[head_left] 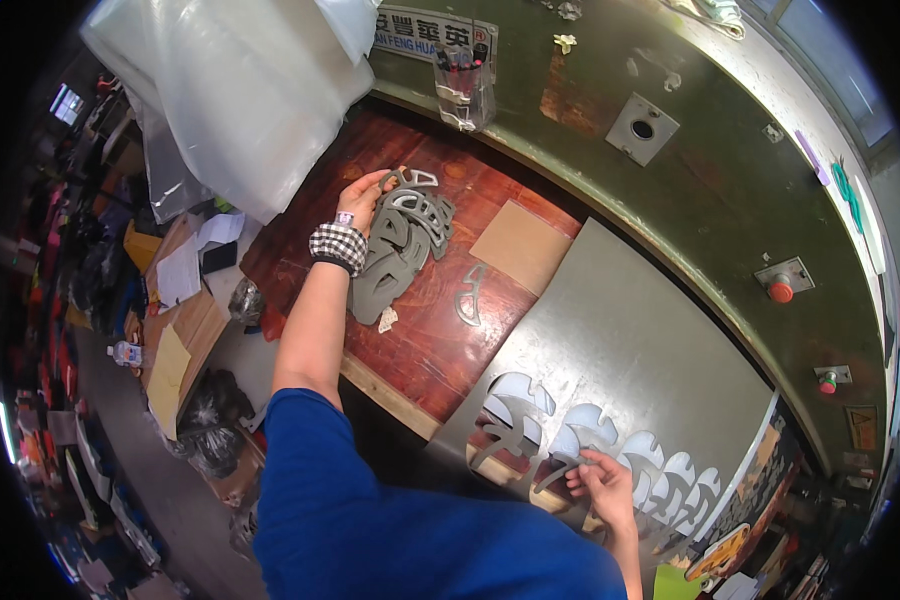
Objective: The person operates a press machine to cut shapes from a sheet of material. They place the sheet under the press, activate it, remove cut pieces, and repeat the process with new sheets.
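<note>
Blue sleeve (315,450), checkered wristband (338,245).

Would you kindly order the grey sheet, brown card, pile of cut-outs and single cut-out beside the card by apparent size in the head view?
1. Grey sheet
2. Pile of cut-outs
3. Brown card
4. Single cut-out

You've a heap of flat, dull-grey, curved pcs (390,262), some w/ openings, loosely overlapped, L of your wide, smooth grey sheet (650,335). Sheet's flat, w/ a row of curved cut-outs (642,463) nr you; you're holding a slim grey curved strip (554,474) there.
</note>
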### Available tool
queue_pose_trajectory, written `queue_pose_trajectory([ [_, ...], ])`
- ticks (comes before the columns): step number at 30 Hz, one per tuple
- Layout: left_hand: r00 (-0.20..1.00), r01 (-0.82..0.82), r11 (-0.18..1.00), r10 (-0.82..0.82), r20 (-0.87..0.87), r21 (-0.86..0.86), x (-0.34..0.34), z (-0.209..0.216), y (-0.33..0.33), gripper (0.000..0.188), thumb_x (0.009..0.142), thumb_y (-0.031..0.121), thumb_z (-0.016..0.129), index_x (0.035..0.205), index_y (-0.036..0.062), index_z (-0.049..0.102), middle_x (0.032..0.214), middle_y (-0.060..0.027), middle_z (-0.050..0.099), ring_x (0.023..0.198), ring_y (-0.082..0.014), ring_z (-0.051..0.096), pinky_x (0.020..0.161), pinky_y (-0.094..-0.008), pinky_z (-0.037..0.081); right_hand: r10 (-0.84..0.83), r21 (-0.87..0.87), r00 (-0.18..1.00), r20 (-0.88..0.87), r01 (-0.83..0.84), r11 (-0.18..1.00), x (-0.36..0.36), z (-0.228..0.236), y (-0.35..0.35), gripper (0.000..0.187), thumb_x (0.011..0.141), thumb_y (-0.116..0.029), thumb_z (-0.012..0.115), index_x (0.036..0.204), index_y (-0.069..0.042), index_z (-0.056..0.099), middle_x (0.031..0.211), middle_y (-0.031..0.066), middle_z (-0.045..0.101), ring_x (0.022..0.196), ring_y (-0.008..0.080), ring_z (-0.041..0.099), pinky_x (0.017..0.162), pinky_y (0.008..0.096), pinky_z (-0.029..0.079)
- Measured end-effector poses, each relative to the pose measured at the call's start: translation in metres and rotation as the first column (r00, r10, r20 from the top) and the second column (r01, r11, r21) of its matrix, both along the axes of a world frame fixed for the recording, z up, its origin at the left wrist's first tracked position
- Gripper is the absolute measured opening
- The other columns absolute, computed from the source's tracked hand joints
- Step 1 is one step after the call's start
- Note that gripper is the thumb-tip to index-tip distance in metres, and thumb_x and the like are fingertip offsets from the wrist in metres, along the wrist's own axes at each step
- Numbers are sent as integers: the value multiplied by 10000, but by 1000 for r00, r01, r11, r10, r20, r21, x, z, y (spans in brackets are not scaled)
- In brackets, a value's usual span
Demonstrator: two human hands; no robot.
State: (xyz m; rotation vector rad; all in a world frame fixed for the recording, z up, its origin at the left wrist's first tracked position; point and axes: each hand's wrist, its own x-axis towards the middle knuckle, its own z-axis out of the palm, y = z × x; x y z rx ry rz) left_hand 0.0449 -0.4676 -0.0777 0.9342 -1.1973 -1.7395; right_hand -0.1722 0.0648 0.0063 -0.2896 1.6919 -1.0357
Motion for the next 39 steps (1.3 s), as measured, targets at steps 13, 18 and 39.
queue_pose_trajectory([
  [13, 850, 368, 921, -276, 449, -131, -3, 27, -12, 351, 943, 206, 534, 1202, -26, 583, 1058, -99, 666, 964, -183, 627, 898, -297, 493, -22, 1, 1000, 7, 22, 1000, -1, -2, -2, 243, 926, -35, 563, 1155, 43, 578, 822, 114, 694, 695, 137, 665, 592, 243, 551],
  [18, 535, 640, 727, -191, 823, -247, -5, 49, -6, 646, 781, 320, 748, 1317, 54, 503, 1259, -141, 539, 1179, -270, 508, 1038, -352, 384, -10, 11, 1000, -14, 10, 1000, -1, -2, -2, 238, 934, -40, 544, 1156, 43, 571, 819, 133, 685, 680, 162, 666, 582, 262, 553],
  [39, 646, 471, 697, 144, 749, -540, -14, 29, 9, 577, 770, 95, 697, 1294, 76, 458, 1167, -208, 576, 1123, -338, 556, 940, -411, 449, -12, -62, 1000, -20, 11, 998, -1, -1, 3, 232, 940, -54, 533, 1155, 23, 571, 820, 160, 682, 664, 197, 669, 559, 293, 559],
])
